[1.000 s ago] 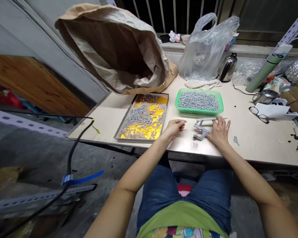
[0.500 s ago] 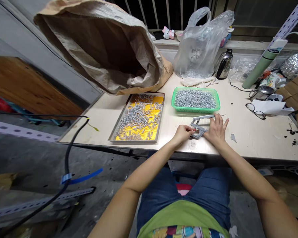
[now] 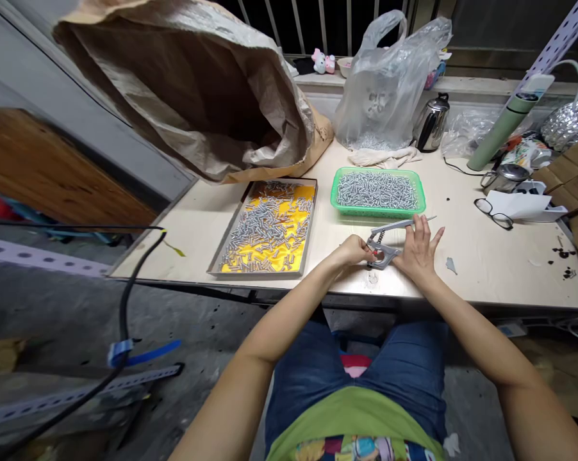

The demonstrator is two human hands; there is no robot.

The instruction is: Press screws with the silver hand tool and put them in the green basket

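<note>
Grey tool (image 3: 390, 252), between both hands (image 3: 355, 251) (image 3: 420, 253)

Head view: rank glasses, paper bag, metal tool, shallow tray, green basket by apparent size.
1. Paper bag
2. Shallow tray
3. Green basket
4. Metal tool, partly covered by the hands
5. Glasses

The left hand (image 3: 352, 251) is displaced toward 3 o'clock: the earlier gap to the hand tool (image 3: 389, 257) is closed, and the fingertips meet the tool at its 9 o'clock end. The head view is shifted; the paper bag (image 3: 289, 102) and green tub (image 3: 378, 212) appear farther toward 9 o'clock.
</note>
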